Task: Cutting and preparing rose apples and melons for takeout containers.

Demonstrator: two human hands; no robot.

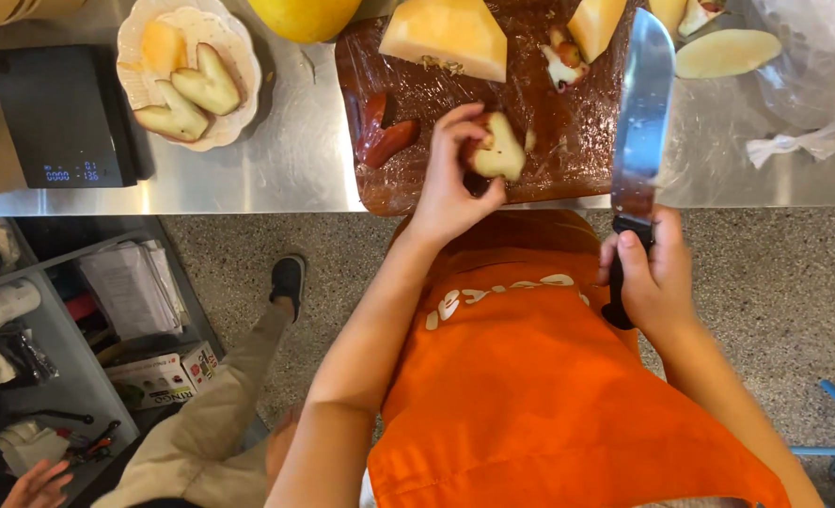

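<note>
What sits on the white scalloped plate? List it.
The white scalloped plate carries three cut fruit pieces: one orange chunk and two pale wedges, one of them with a red skin edge. Whatever lies beneath the pieces is covered, and the plate's top rim is cut off.

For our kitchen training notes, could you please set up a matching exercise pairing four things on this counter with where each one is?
Things:
1. knife
2. fruit piece
3. scalloped plate
4. digital scale

Places:
A. at the counter's far left
B. in the left hand
C. between scale and cutting board
D. in the right hand

Pairs: 1-D, 2-B, 3-C, 4-A
</note>
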